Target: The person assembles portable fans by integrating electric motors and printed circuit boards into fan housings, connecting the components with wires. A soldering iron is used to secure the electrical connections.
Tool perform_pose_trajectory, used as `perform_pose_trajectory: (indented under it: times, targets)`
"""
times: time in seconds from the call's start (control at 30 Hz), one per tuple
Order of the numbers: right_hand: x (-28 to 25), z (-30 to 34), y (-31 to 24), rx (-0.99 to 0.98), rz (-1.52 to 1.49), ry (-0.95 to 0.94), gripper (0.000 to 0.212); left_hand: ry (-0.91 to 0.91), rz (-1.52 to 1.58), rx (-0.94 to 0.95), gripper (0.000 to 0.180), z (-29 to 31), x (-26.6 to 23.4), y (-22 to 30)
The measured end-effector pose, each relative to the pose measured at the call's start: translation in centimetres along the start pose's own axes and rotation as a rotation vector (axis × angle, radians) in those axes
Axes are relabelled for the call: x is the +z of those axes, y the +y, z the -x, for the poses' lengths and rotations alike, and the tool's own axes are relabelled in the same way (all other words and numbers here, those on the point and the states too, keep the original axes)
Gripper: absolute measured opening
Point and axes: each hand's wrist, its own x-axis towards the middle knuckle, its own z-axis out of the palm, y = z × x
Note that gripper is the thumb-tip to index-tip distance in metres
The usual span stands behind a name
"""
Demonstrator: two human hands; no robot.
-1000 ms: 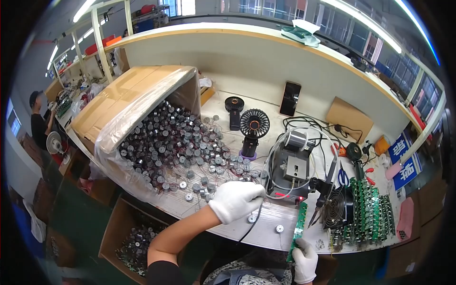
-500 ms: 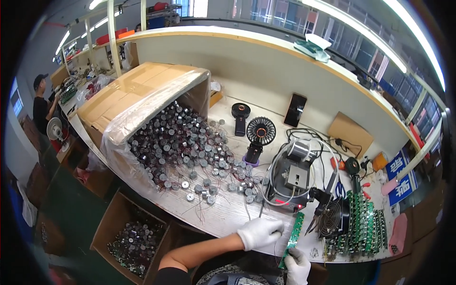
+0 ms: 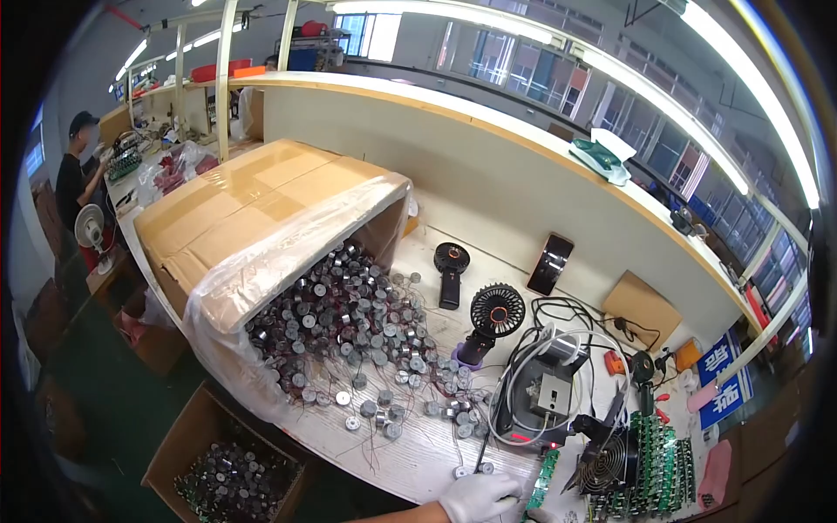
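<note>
My left hand point(image 3: 478, 499), in a white glove, rests low on the bench with its fingers curled; what they hold, if anything, is hidden. Just beyond the knuckles are two small round metal motors point(image 3: 486, 468). To the right of the hand lies a narrow green circuit board strip point(image 3: 543, 479), its near end running toward the lower edge. My right hand is out of the picture. A large heap of similar motors with thin wires point(image 3: 349, 322) spills from a tipped cardboard box point(image 3: 253, 205) lined with clear plastic.
A soldering station point(image 3: 551, 397) with a wire spool stands beyond the strip. Right of it are a black fan point(image 3: 602, 471) and stacked green boards point(image 3: 654, 466). Two handheld fans point(image 3: 497, 311) and a phone point(image 3: 551, 264) stand farther back. An open carton of motors point(image 3: 231, 479) sits lower left.
The view has tilted up, so the bench sits lower in the picture. My right hand has left view. Two motors now show beside my left hand.
</note>
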Motion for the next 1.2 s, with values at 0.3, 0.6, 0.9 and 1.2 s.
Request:
perform_pose_trajectory:
  times: [0.3, 0.6, 0.9, 1.2]
  targets:
    - [0.2, -0.2, -0.8, 0.014, 0.003, 0.000, 0.025, -0.019, 0.030, 0.065, 0.016, -0.3, -0.6, -0.3]
    - [-0.2, -0.3, -1.9, 0.096, 0.014, -0.036, 0.023, -0.069, -0.016, 0.012, 0.018, -0.5, -0.2, -0.1]
    - [-1.2, -0.1, 1.2, 0.235, -0.238, -0.091, 0.023, -0.020, 0.093, 0.015, 0.016, -0.1, 0.5, -0.9]
    - [-1.4, -0.4, 1.0, -0.244, 0.077, 0.020, 0.022, 0.017, 0.323, -0.136, 0.006, -0.5, -0.2, 1.9]
